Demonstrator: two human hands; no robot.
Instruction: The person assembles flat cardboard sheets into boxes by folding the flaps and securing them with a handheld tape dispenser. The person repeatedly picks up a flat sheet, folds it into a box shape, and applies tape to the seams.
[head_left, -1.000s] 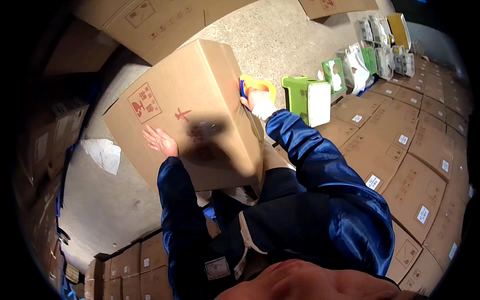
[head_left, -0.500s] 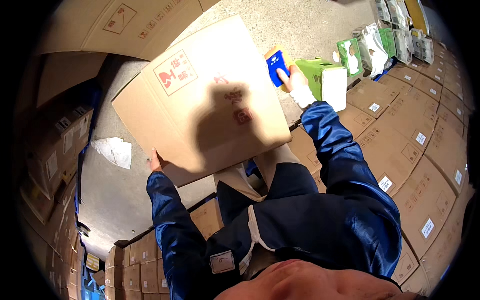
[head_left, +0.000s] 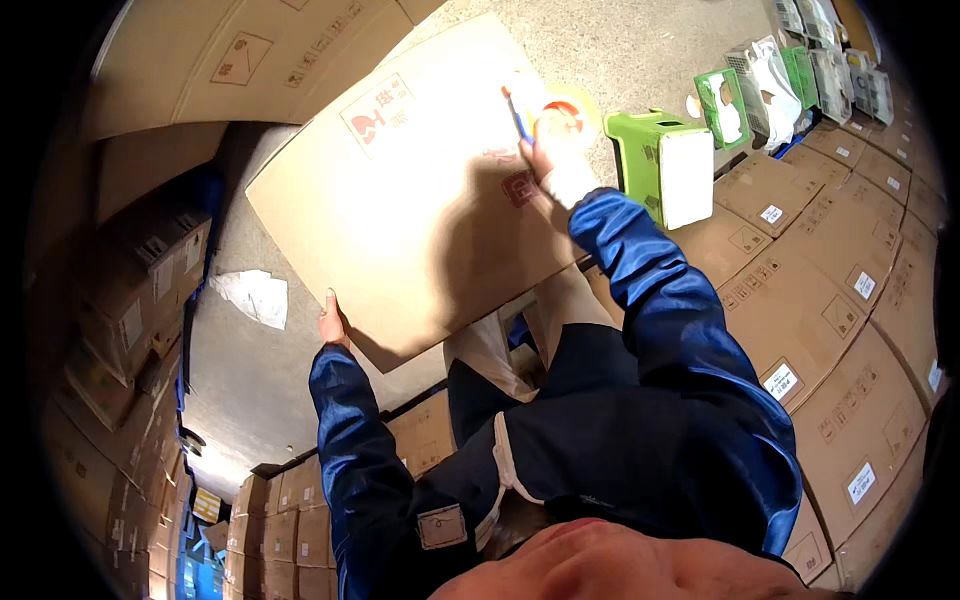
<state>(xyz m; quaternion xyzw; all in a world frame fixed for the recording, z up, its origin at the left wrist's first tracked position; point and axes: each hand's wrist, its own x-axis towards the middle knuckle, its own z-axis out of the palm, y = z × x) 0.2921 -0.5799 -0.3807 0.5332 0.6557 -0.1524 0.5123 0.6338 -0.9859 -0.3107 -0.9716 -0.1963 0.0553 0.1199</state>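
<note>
A large brown cardboard box [head_left: 400, 230] with red printing lies tilted in front of me, its near edge by my legs. My left hand [head_left: 333, 322] grips its near left corner, thumb along the side and fingers partly hidden beneath. My right hand [head_left: 552, 160] is closed around a tape dispenser [head_left: 520, 118], whose blue front with an orange tip is over the box's right side. The dispenser's yellowish roll with an orange core shows beyond my fingers. Whether the dispenser touches the cardboard I cannot tell. My shadow falls across the box's right half.
A green plastic container [head_left: 637, 165] with a white side stands right of the box. Closed cartons [head_left: 790, 300] cover the right side. Green and white baskets [head_left: 722, 110] are at the far right. A bigger carton [head_left: 270, 70] rises at the far left. White paper [head_left: 252, 298] lies on the floor.
My right hand has moved left with the tape dispenser, from beside the box to over its right side, and turned it. The box appears slightly further right, with my left hand still on its corner.
</note>
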